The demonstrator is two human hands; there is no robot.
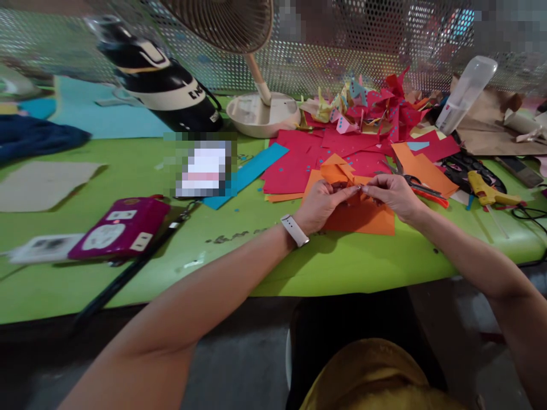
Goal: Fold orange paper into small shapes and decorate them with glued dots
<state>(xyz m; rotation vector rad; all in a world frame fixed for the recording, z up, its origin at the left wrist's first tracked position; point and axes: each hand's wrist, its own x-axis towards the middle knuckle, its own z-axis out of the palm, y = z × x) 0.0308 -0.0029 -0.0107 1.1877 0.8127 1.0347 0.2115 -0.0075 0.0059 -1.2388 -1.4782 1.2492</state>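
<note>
My left hand (322,202), with a white watch on its wrist, and my right hand (395,195) meet over an orange paper sheet (363,219) on the green table (171,267). Both hands pinch a small folded orange paper piece (356,195) between their fingertips. Another folded orange piece (337,169) lies just behind my left hand. Scissors with orange handles (421,188) rest right of my right hand.
Red sheets (294,168), a blue strip (248,173) and a heap of folded paper figures (367,105) lie behind. A fan base (262,114), a black bottle (162,85), a yellow glue gun (489,193) and a magenta power strip (122,228) stand around.
</note>
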